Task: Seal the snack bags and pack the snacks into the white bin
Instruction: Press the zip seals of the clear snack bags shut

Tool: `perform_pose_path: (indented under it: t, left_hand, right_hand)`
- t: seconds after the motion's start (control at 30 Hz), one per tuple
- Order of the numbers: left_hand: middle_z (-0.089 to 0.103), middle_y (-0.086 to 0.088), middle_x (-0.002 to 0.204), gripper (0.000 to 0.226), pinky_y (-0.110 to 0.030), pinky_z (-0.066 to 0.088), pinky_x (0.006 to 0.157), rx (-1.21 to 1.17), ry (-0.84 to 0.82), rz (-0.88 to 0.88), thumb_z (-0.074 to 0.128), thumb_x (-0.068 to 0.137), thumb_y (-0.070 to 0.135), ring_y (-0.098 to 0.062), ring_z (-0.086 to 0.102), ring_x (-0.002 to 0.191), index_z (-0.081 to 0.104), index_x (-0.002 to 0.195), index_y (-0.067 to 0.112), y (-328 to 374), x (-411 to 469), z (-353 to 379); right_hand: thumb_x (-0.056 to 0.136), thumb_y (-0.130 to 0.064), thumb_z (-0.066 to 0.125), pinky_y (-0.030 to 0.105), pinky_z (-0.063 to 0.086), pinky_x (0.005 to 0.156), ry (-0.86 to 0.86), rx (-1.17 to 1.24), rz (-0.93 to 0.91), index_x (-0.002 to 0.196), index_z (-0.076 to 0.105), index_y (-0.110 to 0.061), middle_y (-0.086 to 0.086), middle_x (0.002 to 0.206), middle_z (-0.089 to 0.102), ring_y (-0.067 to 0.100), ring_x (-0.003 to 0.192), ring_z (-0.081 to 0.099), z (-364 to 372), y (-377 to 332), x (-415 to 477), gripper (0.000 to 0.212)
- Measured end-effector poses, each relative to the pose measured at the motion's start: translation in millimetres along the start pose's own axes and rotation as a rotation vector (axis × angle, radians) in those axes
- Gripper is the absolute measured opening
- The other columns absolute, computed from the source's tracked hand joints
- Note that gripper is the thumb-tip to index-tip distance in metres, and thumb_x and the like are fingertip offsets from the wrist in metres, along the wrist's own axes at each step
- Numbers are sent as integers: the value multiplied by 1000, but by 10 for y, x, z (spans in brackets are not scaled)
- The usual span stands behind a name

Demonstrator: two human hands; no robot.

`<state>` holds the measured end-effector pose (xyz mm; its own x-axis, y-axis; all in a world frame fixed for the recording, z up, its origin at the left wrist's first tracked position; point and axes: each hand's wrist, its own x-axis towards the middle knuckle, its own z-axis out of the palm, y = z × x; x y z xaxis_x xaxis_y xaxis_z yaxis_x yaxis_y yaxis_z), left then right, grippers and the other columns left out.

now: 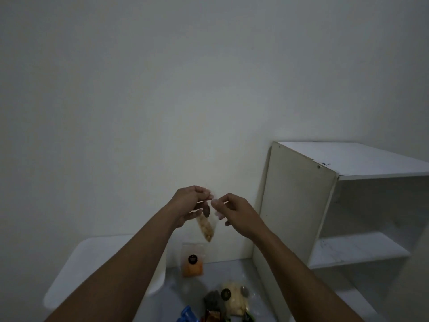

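A clear snack bag [206,225] with pale brown pieces and a dark round label hangs in the air in front of the wall. My left hand [189,203] pinches its top edge at the left. My right hand [234,213] pinches the same top edge at the right, close to the left hand. The white bin [92,263] stands low at the left, partly hidden behind my left forearm. On the grey surface below lie an orange snack bag [192,263] with a dark label, a bag of pale snacks [234,298] and several darker packets [212,303].
A white open shelf unit [348,205] stands at the right, its side panel close to my right hand. A blue object [186,314] shows at the bottom edge. A plain white wall fills the background.
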<state>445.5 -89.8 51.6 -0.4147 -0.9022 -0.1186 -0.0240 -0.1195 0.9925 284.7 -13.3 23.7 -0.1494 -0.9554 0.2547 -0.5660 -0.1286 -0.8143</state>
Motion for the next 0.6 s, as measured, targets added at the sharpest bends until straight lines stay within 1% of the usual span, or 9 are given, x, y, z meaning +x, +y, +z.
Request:
perform_pose_path:
  t: [0.03,0.07,0.13,0.2,0.27,0.37,0.43,0.53,0.6]
  left_hand:
    - [77,0,99,13,-27,52,69,-5,-4,2,65,92,18,-15,67,85,72,103,13,-6,-3,6]
    - [77,1,100,14,-26,52,70,-5,-9,1,66,92,18,-15,67,87,72,104,13,-19,-8,19]
    - [76,0,100,16,-26,53,70,22,-11,6,67,92,19,-14,66,85,71,105,12,-65,-23,60]
    - [75,-2,100,18,-27,53,68,73,31,48,70,89,23,-14,66,82,71,103,12,-165,-11,82]
    - [72,-5,101,21,-35,57,75,168,110,110,74,85,28,-16,65,86,68,102,16,-335,47,57]
    - [61,-2,113,39,-43,54,91,364,110,90,71,87,35,-22,62,104,56,122,25,-653,115,-20]
    - [58,-1,115,39,-42,52,93,433,60,21,65,92,35,-26,60,107,54,128,25,-857,178,-38]
    - [68,-7,109,21,-36,53,74,357,6,-81,61,96,32,-25,66,88,69,107,17,-1092,293,32]
    - [73,-9,102,16,-35,52,64,297,50,-105,63,94,28,-23,68,76,73,94,15,-1222,406,85]
  right_hand:
    - [81,-65,60,38,59,72,4,-32,7,94,65,-29,-4,85,74,12,78,70,37,41,-25,38]
    - [82,-58,63,40,60,73,18,-62,5,94,65,-29,-5,85,73,12,78,69,76,91,-37,31]
    - [89,-33,63,45,59,75,91,-93,8,92,67,-27,-6,84,72,12,78,68,134,155,-63,8]
    - [92,-17,56,47,59,76,176,-89,30,89,69,-25,-7,84,71,13,80,68,171,210,-105,15]
    - [94,-11,52,48,59,76,215,-87,49,86,69,-24,-7,81,70,15,79,67,191,272,-151,22]
    - [94,-9,51,46,59,78,210,-29,100,84,68,-24,-6,80,70,13,80,67,209,417,-182,25]
    - [95,-8,53,44,59,79,197,13,128,84,69,-24,-5,80,71,11,80,67,222,545,-179,25]
    - [92,-7,58,41,59,79,198,66,160,89,71,-17,-3,81,72,13,81,68,228,770,-105,17]
    - [92,-10,62,39,60,79,201,120,230,94,70,-12,0,86,72,18,85,69,253,950,-27,8]
